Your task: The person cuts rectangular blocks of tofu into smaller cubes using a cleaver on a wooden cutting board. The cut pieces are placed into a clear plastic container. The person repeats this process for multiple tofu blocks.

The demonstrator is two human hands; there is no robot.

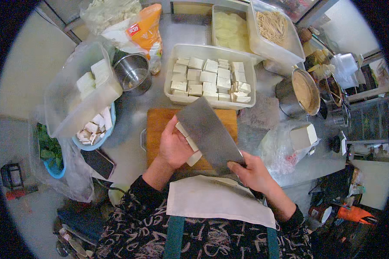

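Note:
My right hand [253, 170] grips the handle end of a wide cleaver [210, 132], its blade slanting up and left above a wooden cutting board [155, 129]. My left hand [176, 149] supports several white tofu pieces [189, 142] between its palm and the blade. The blade hides part of the pieces and some of the fingers. Just beyond the board stands a plastic container [210, 105] holding rows of white tofu blocks [208, 77].
At left are a tilted plastic tub [84, 113], a metal pot [133, 73], a blue bowl [92, 148] of white pieces and a smartphone [99, 163]. At right stand a pot [287, 94] and a bagged white block [304, 136]. Further containers [230, 30] line the back.

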